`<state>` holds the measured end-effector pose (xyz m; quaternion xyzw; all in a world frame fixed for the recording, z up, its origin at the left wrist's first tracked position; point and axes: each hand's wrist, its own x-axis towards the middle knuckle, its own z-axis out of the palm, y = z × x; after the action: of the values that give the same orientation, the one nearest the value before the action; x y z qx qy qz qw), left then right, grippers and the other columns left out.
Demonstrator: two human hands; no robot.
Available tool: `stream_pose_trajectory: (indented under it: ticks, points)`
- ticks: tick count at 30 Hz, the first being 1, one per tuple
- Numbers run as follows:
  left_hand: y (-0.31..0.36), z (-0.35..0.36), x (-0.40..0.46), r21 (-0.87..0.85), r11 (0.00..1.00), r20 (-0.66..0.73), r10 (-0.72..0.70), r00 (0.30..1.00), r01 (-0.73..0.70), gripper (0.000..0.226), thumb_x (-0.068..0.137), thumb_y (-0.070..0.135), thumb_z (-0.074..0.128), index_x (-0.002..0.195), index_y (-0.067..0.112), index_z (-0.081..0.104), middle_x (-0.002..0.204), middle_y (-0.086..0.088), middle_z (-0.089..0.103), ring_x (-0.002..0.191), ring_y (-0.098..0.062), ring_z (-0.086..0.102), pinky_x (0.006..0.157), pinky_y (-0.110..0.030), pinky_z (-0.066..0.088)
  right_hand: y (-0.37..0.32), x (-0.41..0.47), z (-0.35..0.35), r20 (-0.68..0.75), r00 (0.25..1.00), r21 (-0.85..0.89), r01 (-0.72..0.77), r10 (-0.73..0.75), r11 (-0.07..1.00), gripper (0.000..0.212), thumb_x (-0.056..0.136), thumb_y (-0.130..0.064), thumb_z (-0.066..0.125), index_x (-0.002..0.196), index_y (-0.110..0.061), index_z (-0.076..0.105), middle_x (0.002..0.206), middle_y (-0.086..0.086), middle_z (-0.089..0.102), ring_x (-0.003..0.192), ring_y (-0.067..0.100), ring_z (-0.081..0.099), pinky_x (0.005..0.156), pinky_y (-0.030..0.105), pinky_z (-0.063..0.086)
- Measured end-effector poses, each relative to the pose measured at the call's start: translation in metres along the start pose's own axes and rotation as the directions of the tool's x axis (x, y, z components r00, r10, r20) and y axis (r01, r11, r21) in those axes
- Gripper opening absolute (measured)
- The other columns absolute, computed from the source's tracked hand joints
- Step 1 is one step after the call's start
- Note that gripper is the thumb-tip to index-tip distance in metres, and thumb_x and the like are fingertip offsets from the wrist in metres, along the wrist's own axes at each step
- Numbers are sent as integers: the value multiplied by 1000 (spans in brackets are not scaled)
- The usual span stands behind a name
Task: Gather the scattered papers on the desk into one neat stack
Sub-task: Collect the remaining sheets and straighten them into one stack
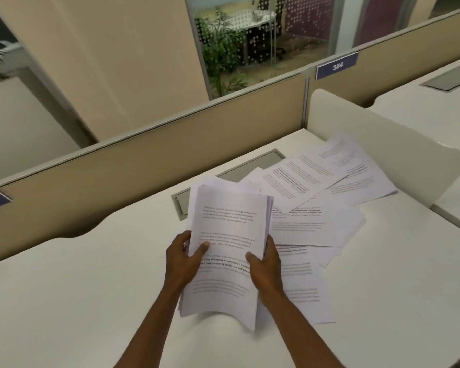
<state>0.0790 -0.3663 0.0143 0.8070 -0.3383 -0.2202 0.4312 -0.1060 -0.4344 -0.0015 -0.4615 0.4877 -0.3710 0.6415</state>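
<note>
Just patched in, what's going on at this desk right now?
A person is gathering printed white paper sheets on a white office desk. The left hand and right hand grip a thick bundle of printed white pages by its two sides, thumbs on the top page, its lower edge sagging just above the desk. The bundle's edges are not yet squared. More loose printed sheets lie fanned and overlapping to the right, up to the white side divider, so the job is only partly done.

Open-plan office, cubicle partition (149, 155), numbered desk label (336, 66), white desk (77, 274)
</note>
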Motion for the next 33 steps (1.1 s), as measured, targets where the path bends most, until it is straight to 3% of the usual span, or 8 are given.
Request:
stream_pose_trajectory:
  ticks: [5, 10, 15, 20, 23, 26, 29, 33]
  points:
    - [6, -34, -59, -104, 991, -225, 55, 973, -81, 33, 87, 32, 77, 107, 26, 52, 98, 9, 69, 85, -5, 70, 69, -27, 62, -21, -11, 17, 212, 976, 14, 56, -58, 998, 44, 93, -6, 63, 115, -43, 55, 114, -7, 69, 104, 15, 68, 89, 45, 59]
    - [-14, -43, -111, -186, 972, -345, 70, 936, -142, 79, 76, 25, 82, 136, 26, 31, 112, 44, 49, 106, 14, 57, 75, -8, 53, -5, -41, 23, 240, 948, -51, 226, -208, 973, 54, 81, -35, 77, 131, -37, 54, 115, -14, 68, 109, 8, 65, 89, 36, 59]
    - [-46, -41, -126, -265, 962, -269, -7, 963, -67, 56, 69, 49, 79, 119, 29, 63, 107, 10, 74, 104, -15, 68, 87, -41, 60, -1, -49, 10, 263, 895, -79, 392, -360, 916, 75, 74, -56, 78, 137, -26, 51, 117, -15, 67, 115, 11, 63, 89, 30, 59]
    - [-29, -31, -120, -360, 929, -282, -24, 959, -83, 37, 73, 30, 87, 104, 41, 68, 99, 13, 75, 94, -10, 71, 70, -23, 62, -12, -50, 12, 235, 910, -54, 364, -342, 930, 50, 76, -52, 78, 122, -44, 60, 108, -20, 71, 106, 7, 68, 79, 27, 62]
    - [-28, -27, -117, -386, 921, -320, -76, 945, -57, 29, 76, 36, 84, 101, 31, 70, 95, 12, 77, 93, -20, 73, 74, -34, 62, -14, -49, 14, 219, 921, -39, 339, -323, 940, 30, 78, -37, 79, 105, -44, 68, 100, -20, 74, 97, 6, 70, 72, 22, 60]
    - [-33, -27, -121, -354, 934, -310, -61, 949, -56, 39, 72, 45, 85, 104, 29, 69, 94, 13, 76, 95, -21, 71, 79, -43, 62, -6, -54, 7, 197, 926, -30, 333, -321, 942, 41, 72, -51, 81, 107, -33, 68, 98, -12, 75, 95, 11, 72, 72, 24, 60]
    - [-36, -35, -125, -282, 957, -323, -26, 946, -70, 77, 59, 69, 80, 119, 24, 63, 102, 14, 72, 101, -15, 68, 82, -42, 62, 5, -59, -2, 223, 914, -51, 358, -339, 932, 61, 68, -51, 83, 120, -26, 62, 104, -12, 72, 100, 12, 69, 76, 23, 60]
    - [-27, -53, -119, -298, 941, -370, 41, 928, -161, 71, 65, 51, 78, 128, 25, 56, 110, 11, 70, 107, -15, 65, 85, -36, 55, 4, -56, -2, 257, 893, -78, 400, -369, 913, 57, 70, -30, 85, 121, -21, 61, 104, -15, 71, 99, 8, 68, 78, 19, 58]
